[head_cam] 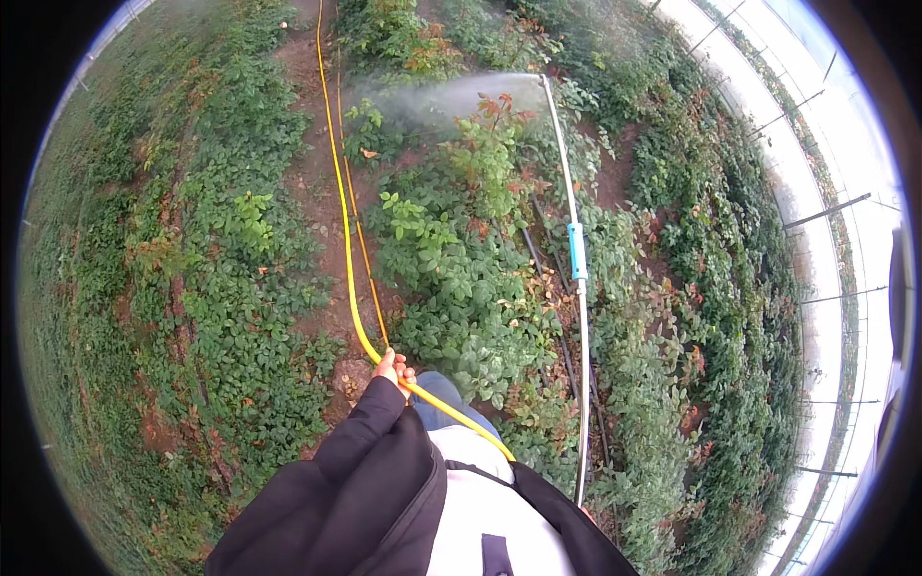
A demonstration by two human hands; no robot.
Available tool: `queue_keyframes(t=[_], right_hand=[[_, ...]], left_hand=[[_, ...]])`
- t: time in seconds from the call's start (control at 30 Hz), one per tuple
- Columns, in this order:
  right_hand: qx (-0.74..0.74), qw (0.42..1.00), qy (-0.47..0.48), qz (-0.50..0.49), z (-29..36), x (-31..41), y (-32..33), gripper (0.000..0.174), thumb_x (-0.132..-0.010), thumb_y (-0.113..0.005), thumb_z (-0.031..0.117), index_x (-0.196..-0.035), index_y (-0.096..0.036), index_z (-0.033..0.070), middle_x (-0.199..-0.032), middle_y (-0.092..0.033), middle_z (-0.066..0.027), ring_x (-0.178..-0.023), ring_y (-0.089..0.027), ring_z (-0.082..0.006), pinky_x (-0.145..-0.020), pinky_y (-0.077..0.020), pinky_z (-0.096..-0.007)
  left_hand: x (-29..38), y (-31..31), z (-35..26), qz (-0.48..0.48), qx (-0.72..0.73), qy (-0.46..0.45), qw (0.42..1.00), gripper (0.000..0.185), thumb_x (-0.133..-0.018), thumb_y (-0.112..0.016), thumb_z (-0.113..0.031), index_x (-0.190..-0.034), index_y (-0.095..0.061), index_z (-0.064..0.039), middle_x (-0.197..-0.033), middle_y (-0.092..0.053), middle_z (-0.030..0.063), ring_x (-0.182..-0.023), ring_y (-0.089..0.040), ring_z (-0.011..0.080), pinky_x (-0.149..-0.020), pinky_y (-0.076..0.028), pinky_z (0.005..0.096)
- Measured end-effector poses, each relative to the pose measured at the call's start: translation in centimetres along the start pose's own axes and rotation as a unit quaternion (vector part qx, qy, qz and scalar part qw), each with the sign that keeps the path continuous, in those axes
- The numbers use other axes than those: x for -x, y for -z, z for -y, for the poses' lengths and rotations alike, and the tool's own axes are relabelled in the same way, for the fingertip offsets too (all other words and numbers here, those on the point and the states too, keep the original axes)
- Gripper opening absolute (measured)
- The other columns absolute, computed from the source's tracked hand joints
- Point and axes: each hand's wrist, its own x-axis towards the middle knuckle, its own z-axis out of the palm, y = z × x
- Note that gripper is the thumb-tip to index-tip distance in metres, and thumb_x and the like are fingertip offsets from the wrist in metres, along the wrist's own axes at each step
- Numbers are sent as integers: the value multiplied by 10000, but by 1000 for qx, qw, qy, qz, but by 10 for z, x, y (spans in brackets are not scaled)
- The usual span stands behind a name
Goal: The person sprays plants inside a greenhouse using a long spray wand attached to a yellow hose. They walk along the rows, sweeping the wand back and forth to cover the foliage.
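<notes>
My left hand is closed around a yellow hose in front of my waist. From there the hose crosses my body toward lower right and passes behind my dark jacket. A long metal spray lance with a light-blue sleeve rises on my right. Its nozzle throws a white mist leftward over the leafy plants. Only a sliver of my right hand shows at the lance's lower end; my jacket hides the rest.
Dense leafy bushes, some with reddish shoots, grow in rows on both sides. A bare soil path runs ahead, with a second yellow hose length along it. Dark pipes lie among the plants; white plastic sheeting borders the right.
</notes>
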Motion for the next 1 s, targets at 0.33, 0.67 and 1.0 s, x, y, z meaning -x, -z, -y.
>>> queue_keyframes(t=[0.33,0.67,1.0], right_hand=[[139,989,-10,-52,-56,12,3,323,-909,-488,312,-732,-503,42,-578,-455,11,-560,-410,-60,-501,-361,-250],[141,987,10,-77,-106,17,4,338,-898,-493,332,-736,-523,36,-566,-483,-26,-547,-437,-88,-512,-386,-276],[198,966,121,-112,43,-92,-19,365,-915,-412,296,-682,-480,23,-482,-461,-46,-380,-471,-156,-379,-375,-305]], left_hand=[[46,26,51,37,-46,-4,998,362,-903,-431,-416,-726,-458,-101,-448,-292,-7,-450,-382,153,-431,-309,279],[47,52,68,-2,-81,22,996,390,-911,-412,-422,-724,-451,-82,-439,-300,11,-436,-390,187,-428,-324,302],[91,58,62,45,-66,-55,995,340,-903,-450,-386,-717,-463,-102,-438,-281,-9,-397,-327,141,-415,-295,291]])
